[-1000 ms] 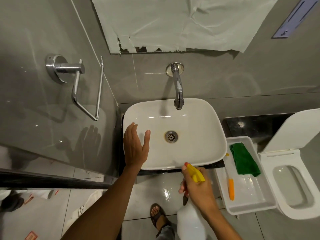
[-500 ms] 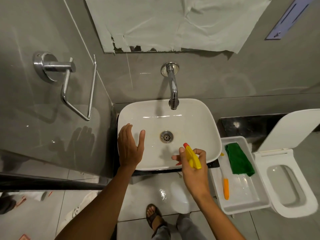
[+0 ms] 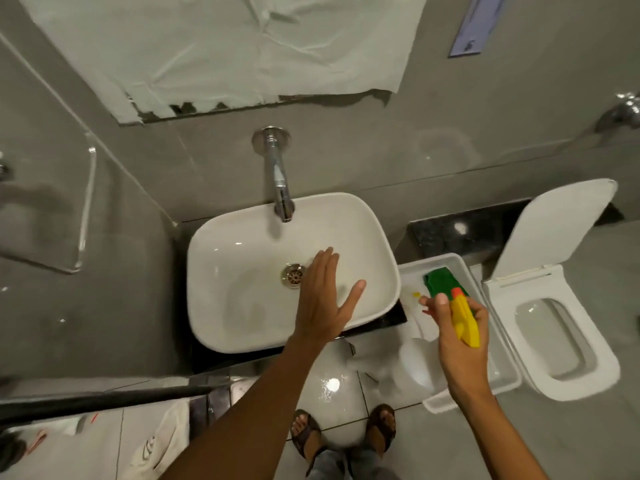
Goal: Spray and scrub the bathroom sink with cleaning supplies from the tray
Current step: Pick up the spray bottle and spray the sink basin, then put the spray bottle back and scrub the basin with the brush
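Note:
The white basin [image 3: 235, 306] sits under a chrome wall tap [image 3: 278, 181], with its drain [image 3: 293, 276] in the middle. My left hand [image 3: 323, 299] hovers flat over the right half of the basin, fingers spread, holding nothing. My right hand [image 3: 457, 337] grips a spray bottle [image 3: 465, 320] with a yellow trigger head and an orange nozzle; its white body hangs below the hand. This hand is over the white tray [image 3: 460, 268] to the right of the basin. A green cloth [image 3: 440, 280] lies in the tray's far end.
An open white toilet [image 3: 561, 334] stands right of the tray. A grey tiled wall with a paper-covered mirror [image 3: 221, 50] is behind the tap. A glass partition [image 3: 69, 188] stands on the left. My sandalled feet [image 3: 343, 434] are on the wet floor.
My left hand moved from the basin's left rim to over its right half. My right hand carried the spray bottle right, from the basin's front edge to over the tray. The view swung right.

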